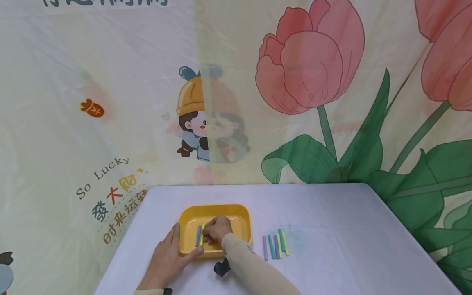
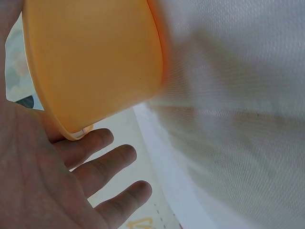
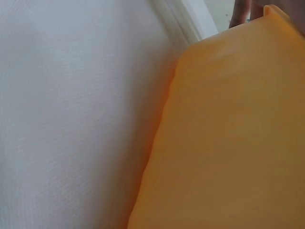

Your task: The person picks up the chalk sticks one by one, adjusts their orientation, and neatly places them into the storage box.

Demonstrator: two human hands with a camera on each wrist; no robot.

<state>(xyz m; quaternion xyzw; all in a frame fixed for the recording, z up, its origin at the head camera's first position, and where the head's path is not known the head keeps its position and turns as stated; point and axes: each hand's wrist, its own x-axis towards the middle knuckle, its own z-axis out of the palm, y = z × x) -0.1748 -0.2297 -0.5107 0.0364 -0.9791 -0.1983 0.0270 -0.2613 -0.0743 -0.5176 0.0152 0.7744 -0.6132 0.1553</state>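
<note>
Yellow tray (image 1: 240,223) sits on the white table (image 1: 332,254); all places below taken from it, as the head view shows them. Left hand (image 1: 167,254) at the tray's near left corner: thumb along the near rim, fingers against the left wall. The left wrist view has three of its fingers straight and spread apart, beside the rim.

Right hand (image 1: 218,229) inside the tray, left of its middle, fingers bent and drawn together. Fingertips just beside a yellow stick (image 1: 201,239); whether they pinch anything I cannot tell (the right wrist view gives mostly the tray's outer wall). A blue stick (image 1: 198,235) lies in the tray, left of the yellow one, the two nearly parallel.

Right of the tray, apart from it, a loose row on the table, running away from the tray: purple stick (image 1: 264,248), teal stick (image 1: 271,247), slate-blue stick (image 1: 276,247), pale yellow stick (image 1: 279,246); then a second teal and a second yellow, set slightly farther back. Faint greenish smudge (image 1: 293,237) around and beyond the row. Beige sleeve (image 1: 254,262) crosses the tray's near right corner. Behind the tray, a hanging cloth with pink tulips (image 1: 313,61).
</note>
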